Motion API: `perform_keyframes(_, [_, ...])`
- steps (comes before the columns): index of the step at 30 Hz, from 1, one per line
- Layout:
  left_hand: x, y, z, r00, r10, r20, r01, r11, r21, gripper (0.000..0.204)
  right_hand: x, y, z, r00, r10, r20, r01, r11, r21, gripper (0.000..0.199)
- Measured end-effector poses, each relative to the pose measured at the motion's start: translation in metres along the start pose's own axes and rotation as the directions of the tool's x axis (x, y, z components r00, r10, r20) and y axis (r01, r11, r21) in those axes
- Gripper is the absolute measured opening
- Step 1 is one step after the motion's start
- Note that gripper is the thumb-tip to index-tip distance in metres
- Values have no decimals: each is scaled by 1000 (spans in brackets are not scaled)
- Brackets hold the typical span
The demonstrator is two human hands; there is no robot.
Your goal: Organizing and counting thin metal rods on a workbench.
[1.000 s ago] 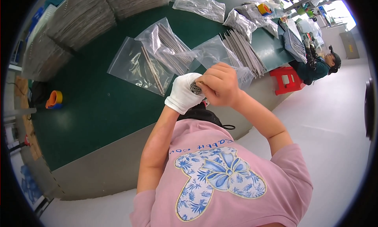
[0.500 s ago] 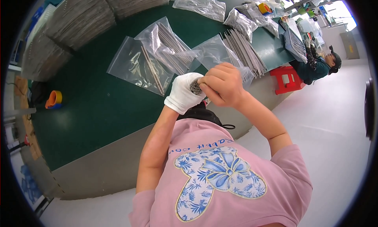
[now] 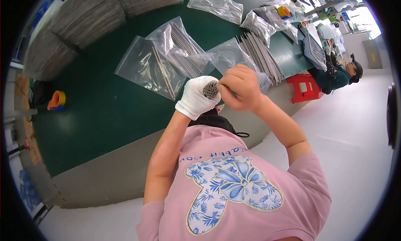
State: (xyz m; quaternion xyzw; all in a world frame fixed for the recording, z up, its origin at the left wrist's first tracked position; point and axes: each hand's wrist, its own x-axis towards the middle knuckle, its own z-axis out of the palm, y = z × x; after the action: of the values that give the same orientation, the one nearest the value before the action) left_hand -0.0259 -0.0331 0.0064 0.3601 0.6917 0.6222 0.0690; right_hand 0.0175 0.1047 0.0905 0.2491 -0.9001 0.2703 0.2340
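A white glove covers my left hand (image 3: 194,98), which is wrapped round a bundle of thin metal tubes (image 3: 210,90) whose ends face up at me. Bare and curled, my right hand (image 3: 240,88) has its thumb and fingertips pinched together beside the right edge of the tube ends; what sits in the pinch, if anything, is too small to make out. Beyond the hands lie clear plastic bags (image 3: 138,67) with some rods (image 3: 163,73) in and on them. To the right, many more grey rods (image 3: 261,57) are spread side by side, partly under a bag.
The green table (image 3: 96,128) carries wrapped grey stacks (image 3: 90,19) at the far left and an orange tape roll (image 3: 57,101) at the left. Filled bags (image 3: 258,27) stand at the back right. A person (image 3: 340,76) works past the red stool (image 3: 305,88).
My right hand has shifted slightly right, away from the bundle, so more of the tube ends shows. My left hand keeps its hold and has barely moved.
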Motion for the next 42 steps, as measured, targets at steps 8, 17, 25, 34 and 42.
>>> perform_keyframes(8, [1, 0, -1, 1000, 6, 5, -6, 999, 36, 17, -3, -1, 2, 1000, 0, 10, 0, 1000, -6, 8])
perform_keyframes(17, [2, 1, -2, 1000, -12, 13, 12, 1000, -4, 16, 1, -2, 1, 995, -86, 43, 88, 994, -61, 9])
perform_keyframes(25, [2, -2, -1, 1000, -8, -3, 8, 1000, -23, 19, -6, -4, -1, 999, -31, 8, 31, 1000, -4, 9])
perform_keyframes(34, [3, -2, -2, 1000, 9, -7, -9, 1000, 0, 19, -5, -3, 4, 1000, 3, 0, -3, 1000, 19, 8])
perform_keyframes(42, [4, -3, -3, 1000, -19, -22, 18, 1000, -18, 18, -4, -1, 4, 999, -28, -35, 27, 999, -28, 8])
